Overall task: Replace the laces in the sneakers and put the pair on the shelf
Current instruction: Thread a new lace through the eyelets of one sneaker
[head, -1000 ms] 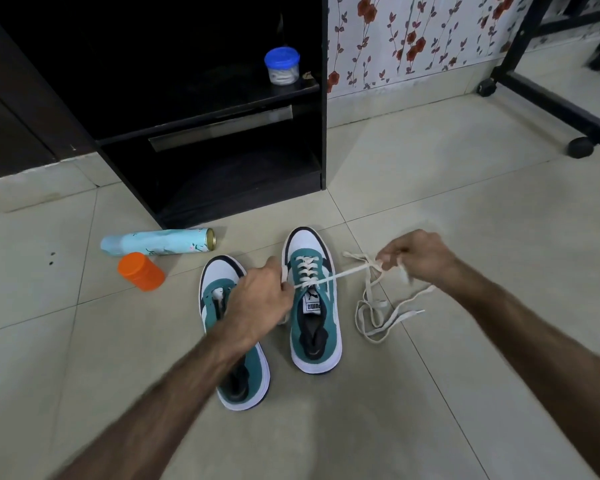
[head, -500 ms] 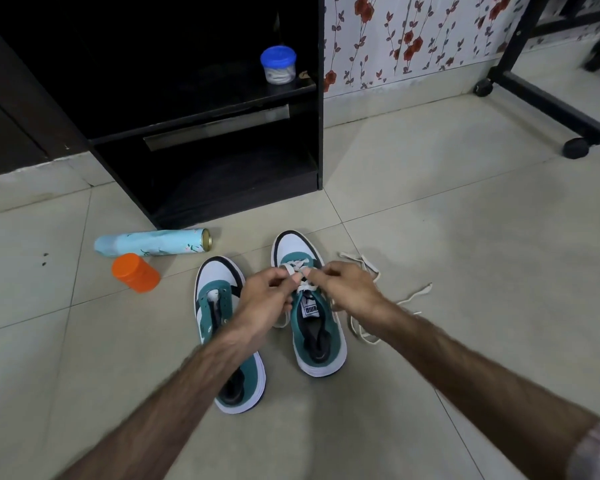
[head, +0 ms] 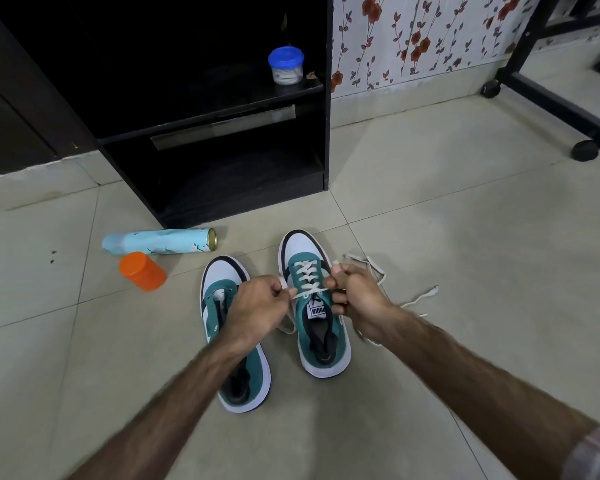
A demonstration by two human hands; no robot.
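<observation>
Pale floor tiles point(head: 430, 237) carry everything, with a black shelf unit point(head: 222, 133) standing against a wall papered in red flowers point(head: 413, 36). Two teal and white sneakers sit side by side on the floor just in front of the unit, toes toward it. The right sneaker point(head: 321, 355) has a white lace point(head: 305, 275) crossed through most of its eyelets; the left sneaker point(head: 253, 386) shows bare eyelets, and the left forearm hides much of it. The left hand point(head: 257, 306) pinches one end of the lace between thumb and fingers, just left of the right sneaker's tongue. The right hand point(head: 357, 299) is curled tight against the shoe's right side, clenched on the lace's other end. Loose lace point(head: 416, 299) trails over the tiles to the right of that hand; whether it is a separate one cannot be told. A light blue spray can point(head: 160, 241) lies on its side left of the sneakers, near the unit's base, and an orange cap point(head: 142, 270) lies just beside it. On the unit's upper shelf stands a small jar with a blue lid point(head: 286, 65). At far right, a black frame on castors point(head: 551, 98) stands well apart from the shoes.
</observation>
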